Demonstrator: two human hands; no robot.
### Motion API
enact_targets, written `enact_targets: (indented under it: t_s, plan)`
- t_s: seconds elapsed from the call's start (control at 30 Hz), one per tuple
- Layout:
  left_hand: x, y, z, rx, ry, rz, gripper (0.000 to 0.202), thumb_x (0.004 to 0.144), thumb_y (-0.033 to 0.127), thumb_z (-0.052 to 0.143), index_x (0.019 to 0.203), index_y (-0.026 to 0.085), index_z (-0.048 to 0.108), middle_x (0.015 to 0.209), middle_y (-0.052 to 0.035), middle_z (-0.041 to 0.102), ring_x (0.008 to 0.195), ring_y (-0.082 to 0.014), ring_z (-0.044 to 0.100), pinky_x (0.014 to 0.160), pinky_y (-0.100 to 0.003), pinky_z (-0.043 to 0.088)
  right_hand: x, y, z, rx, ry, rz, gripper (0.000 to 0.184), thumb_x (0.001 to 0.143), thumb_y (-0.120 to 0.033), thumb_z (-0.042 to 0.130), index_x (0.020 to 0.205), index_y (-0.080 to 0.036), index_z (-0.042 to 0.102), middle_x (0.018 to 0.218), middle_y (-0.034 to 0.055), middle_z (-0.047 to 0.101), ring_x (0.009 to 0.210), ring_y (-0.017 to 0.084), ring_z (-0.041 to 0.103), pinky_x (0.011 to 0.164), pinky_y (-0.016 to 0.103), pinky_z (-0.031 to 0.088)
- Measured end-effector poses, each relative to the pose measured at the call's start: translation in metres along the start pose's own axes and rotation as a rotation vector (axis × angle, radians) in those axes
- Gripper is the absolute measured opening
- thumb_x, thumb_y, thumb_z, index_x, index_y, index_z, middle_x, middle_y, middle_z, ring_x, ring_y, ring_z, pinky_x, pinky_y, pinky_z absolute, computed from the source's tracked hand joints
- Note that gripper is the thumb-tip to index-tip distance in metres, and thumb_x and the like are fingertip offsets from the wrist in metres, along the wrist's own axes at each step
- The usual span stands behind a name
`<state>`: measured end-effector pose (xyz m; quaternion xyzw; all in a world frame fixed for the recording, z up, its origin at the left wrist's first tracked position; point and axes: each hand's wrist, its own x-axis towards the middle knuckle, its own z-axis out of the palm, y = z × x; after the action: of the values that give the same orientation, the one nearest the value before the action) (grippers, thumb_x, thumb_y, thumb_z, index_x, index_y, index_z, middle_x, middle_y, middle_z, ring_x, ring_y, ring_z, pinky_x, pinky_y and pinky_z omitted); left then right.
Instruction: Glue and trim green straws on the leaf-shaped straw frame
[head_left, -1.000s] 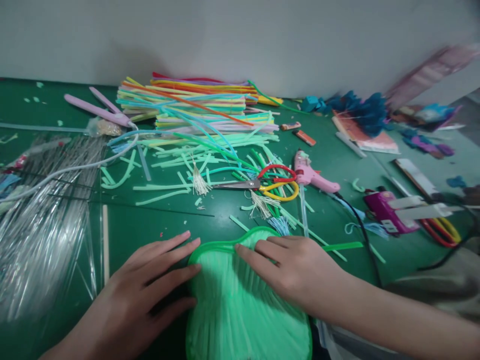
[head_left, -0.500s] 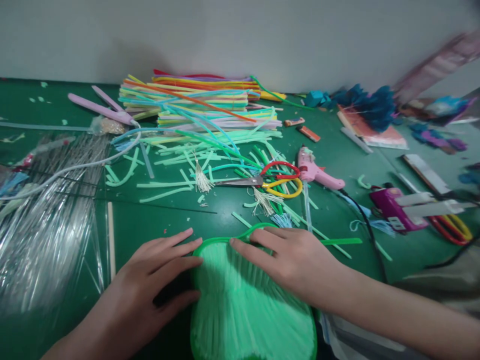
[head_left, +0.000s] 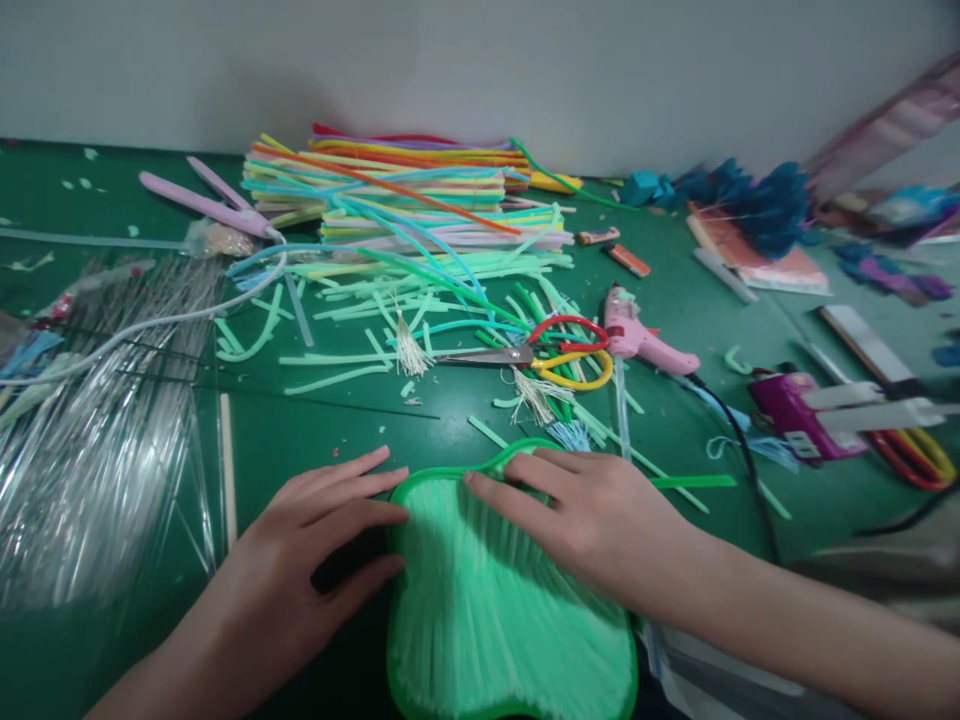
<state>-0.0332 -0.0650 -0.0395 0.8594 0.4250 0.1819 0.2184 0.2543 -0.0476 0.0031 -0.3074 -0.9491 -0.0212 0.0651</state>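
Note:
A light-green pad of fuzzy pipe cleaners (head_left: 480, 610), edged with a darker green pipe cleaner, lies at the front of the table. Its outline is wavy, and its lower end runs close to the bottom of the view. My left hand (head_left: 300, 545) has its fingers stretched apart, with fingertips touching the pad's left rim. At the top rim, my right hand (head_left: 585, 510) has bent fingers pressing the green edging. A loose green pipe cleaner end (head_left: 697, 482) sticks out to the right beyond this hand.
Scissors (head_left: 525, 355) and a pink glue gun (head_left: 645, 335) lie beyond the pad among green offcuts. Behind are colourful pipe cleaner bundles (head_left: 405, 190). Wire strands (head_left: 97, 450) and a lilac hair straightener (head_left: 202, 205) lie left; a purple device (head_left: 787, 415) sits right.
The view has shifted slightly, so the tabletop things appear a little farther right and higher. Both hands keep nearly the same places on the pad.

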Motion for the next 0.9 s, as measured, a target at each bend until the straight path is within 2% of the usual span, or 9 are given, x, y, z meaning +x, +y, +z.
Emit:
enact_targets:
  t_s: [0.17,0.3,0.47,0.53,0.63,0.77,0.9]
  plan:
    - [-0.004,0.002,0.002,0.043,0.066,0.033,0.022,0.095,0.039,0.063,0.116,0.032,0.064,0.134,0.0000,0.071,0.134,-0.0282,0.058,0.103,-0.057,0.054,-0.003,-0.004,0.002,0.047,-0.010,0.016,0.032,0.099,-0.009,0.043,0.123,-0.012,0.065,0.087,0.0047,0.070,0.070,0.021,0.068,0.054,0.033,0.052]
    - [-0.007,-0.003,0.002,0.089,0.038,0.085,0.031,0.094,0.043,0.065,0.122,0.031,0.063,0.140,-0.0013,0.067,0.138,-0.0291,0.054,0.105,-0.055,0.052,-0.005,-0.005,0.003,0.089,-0.013,0.059,0.034,0.100,-0.009,0.040,0.123,-0.014,0.065,0.087,0.0048,0.068,0.071,0.020,0.067,0.053,0.031,0.050]
    - [-0.008,-0.009,0.004,0.138,0.011,0.142,0.036,0.095,0.047,0.063,0.126,0.029,0.062,0.149,-0.0021,0.060,0.141,-0.0278,0.051,0.109,-0.052,0.048,-0.006,-0.008,0.007,0.105,-0.016,0.096,0.031,0.100,-0.012,0.045,0.124,-0.015,0.065,0.088,0.0041,0.067,0.069,0.019,0.065,0.053,0.031,0.048]
    - [-0.007,-0.009,0.004,0.172,-0.004,0.199,0.040,0.097,0.044,0.060,0.134,0.028,0.059,0.152,-0.0016,0.057,0.143,-0.0257,0.048,0.112,-0.048,0.046,-0.006,-0.010,0.009,0.112,-0.020,0.104,0.031,0.099,-0.013,0.047,0.124,-0.015,0.065,0.088,0.0040,0.067,0.069,0.020,0.064,0.054,0.032,0.048]
    - [-0.003,-0.006,0.002,0.244,-0.048,0.313,0.052,0.101,0.034,0.054,0.151,0.025,0.044,0.156,-0.0006,0.053,0.147,-0.0231,0.043,0.116,-0.043,0.043,-0.005,-0.011,0.011,0.120,-0.026,0.114,0.030,0.099,-0.013,0.050,0.124,-0.015,0.065,0.089,0.0036,0.067,0.067,0.019,0.062,0.055,0.032,0.047]
    - [0.001,-0.001,-0.001,0.293,-0.104,0.386,0.060,0.099,0.023,0.050,0.157,0.020,0.035,0.157,-0.0033,0.050,0.148,-0.0211,0.042,0.123,-0.041,0.034,-0.004,-0.012,0.011,0.106,-0.037,0.110,0.030,0.096,-0.014,0.056,0.124,-0.016,0.065,0.089,0.0034,0.067,0.068,0.018,0.061,0.057,0.031,0.047]
    - [0.002,0.002,-0.001,0.332,-0.111,0.384,0.061,0.098,0.022,0.050,0.157,0.014,0.035,0.160,-0.0068,0.046,0.151,-0.0192,0.037,0.129,-0.039,0.018,-0.003,-0.010,0.005,0.059,-0.091,0.111,0.036,0.092,-0.013,0.060,0.127,-0.017,0.065,0.090,0.0042,0.067,0.070,0.019,0.063,0.053,0.029,0.046]
